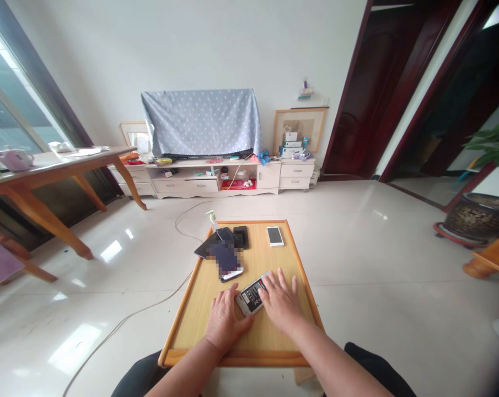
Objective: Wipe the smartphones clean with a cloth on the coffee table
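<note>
A smartphone with its back cover off [249, 300] lies slantwise on the small wooden table [216, 347], its black battery facing up. My left hand [224, 320] holds its near left end, fingers at the upper corner and thumb along the lower edge. Spread fingers of my right hand [281, 300] rest over the phone's far right end and partly hide it. Beyond my hands lies a white phone [275, 236], screen up. To the left, dark flat devices [207, 245] overlap, partly blurred out, beside a black item [241, 237].
A pump bottle [212, 219] stands at the table's far left corner. A cable [137, 311] runs across the tiled floor. Further off are a white TV cabinet [187, 186], a cloth-covered screen [202, 121], a dining table [79, 165] and a potted plant [476, 220].
</note>
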A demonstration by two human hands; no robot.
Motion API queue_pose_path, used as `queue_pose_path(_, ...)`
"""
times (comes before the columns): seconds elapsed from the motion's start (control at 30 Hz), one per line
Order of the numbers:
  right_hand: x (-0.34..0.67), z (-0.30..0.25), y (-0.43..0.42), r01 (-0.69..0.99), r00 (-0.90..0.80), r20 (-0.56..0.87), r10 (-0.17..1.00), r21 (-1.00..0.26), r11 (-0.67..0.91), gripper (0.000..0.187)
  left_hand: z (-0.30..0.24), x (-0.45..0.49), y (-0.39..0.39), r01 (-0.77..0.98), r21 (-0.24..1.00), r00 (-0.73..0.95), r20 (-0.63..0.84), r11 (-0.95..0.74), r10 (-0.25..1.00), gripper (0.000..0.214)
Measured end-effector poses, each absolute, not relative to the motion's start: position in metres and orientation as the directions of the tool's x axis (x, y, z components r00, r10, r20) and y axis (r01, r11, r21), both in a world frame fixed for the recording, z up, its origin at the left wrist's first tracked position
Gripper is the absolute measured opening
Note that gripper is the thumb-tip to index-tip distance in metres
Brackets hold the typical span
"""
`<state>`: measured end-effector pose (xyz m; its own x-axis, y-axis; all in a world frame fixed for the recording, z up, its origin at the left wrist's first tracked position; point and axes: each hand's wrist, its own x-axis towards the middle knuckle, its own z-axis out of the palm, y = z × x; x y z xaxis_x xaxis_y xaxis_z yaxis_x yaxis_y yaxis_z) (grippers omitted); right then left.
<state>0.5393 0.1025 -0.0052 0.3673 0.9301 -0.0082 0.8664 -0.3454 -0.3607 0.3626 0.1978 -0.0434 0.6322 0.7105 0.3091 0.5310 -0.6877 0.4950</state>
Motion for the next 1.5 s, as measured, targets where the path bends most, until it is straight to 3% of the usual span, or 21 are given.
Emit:
queue_pose_path(0.13, 0.511, -0.009, 0.098, 0.901, 0.123, 0.056, 0.991, -0.425, -0.087, 0.056, -0.048, 0.361, 0.200, 0.528, 0.504, 0.630, 0.307, -0.683, 0.713, 0.071)
queue_pose_path(0.2, 0.515, -0.008, 0.101, 0.900, 0.159, 0.055, 0.986, -0.418, -0.122, 0.055, -0.050, 0.360, 0.201, 0.526, 0.501, 0.631, 0.311, -0.687, 0.711, 0.073)
queue_pose_path(0.33, 0.549, -0.009, 0.120, 0.856, 0.386, -0.011, 0.923, -0.368, -0.362, 0.057, -0.049, 0.361, 0.202, 0.525, 0.491, 0.634, 0.320, -0.695, 0.704, 0.081)
queue_pose_path(0.4, 0.554, -0.011, 0.127, 0.850, 0.412, -0.017, 0.911, -0.352, -0.391, 0.057, -0.050, 0.361, 0.202, 0.529, 0.487, 0.633, 0.318, -0.695, 0.705, 0.082)
queue_pose_path(0.67, 0.494, -0.001, 0.117, 0.904, 0.112, 0.049, 0.992, -0.420, -0.082, 0.057, -0.056, 0.359, 0.204, 0.541, 0.491, 0.632, 0.298, -0.683, 0.715, 0.080)
queue_pose_path(0.83, 0.500, 0.008, 0.091, 0.889, 0.017, -0.007, 1.000, -0.458, -0.018, 0.057, -0.055, 0.357, 0.205, 0.534, 0.500, 0.650, 0.273, -0.682, 0.709, 0.088)
queue_pose_path(0.93, 0.523, 0.008, 0.084, 0.890, 0.065, -0.087, 0.994, -0.445, -0.097, 0.058, -0.052, 0.358, 0.205, 0.517, 0.505, 0.651, 0.292, -0.691, 0.700, 0.089)
queue_pose_path(1.1, 0.554, 0.004, 0.089, 0.853, 0.387, -0.169, 0.906, -0.306, -0.422, 0.062, -0.048, 0.361, 0.204, 0.513, 0.499, 0.646, 0.311, -0.699, 0.697, 0.089)
queue_pose_path(1.17, 0.548, 0.002, 0.088, 0.865, 0.356, -0.152, 0.922, -0.321, -0.387, 0.062, -0.049, 0.361, 0.204, 0.516, 0.498, 0.641, 0.316, -0.697, 0.699, 0.087)
queue_pose_path(1.3, 0.533, -0.001, 0.085, 0.898, 0.150, -0.093, 0.984, -0.404, -0.175, 0.060, -0.051, 0.360, 0.204, 0.515, 0.493, 0.635, 0.330, -0.701, 0.699, 0.083)
queue_pose_path(1.5, 0.549, 0.000, 0.102, 0.853, 0.406, -0.118, 0.906, -0.306, -0.422, 0.060, -0.052, 0.361, 0.205, 0.506, 0.484, 0.636, 0.351, -0.714, 0.688, 0.085)
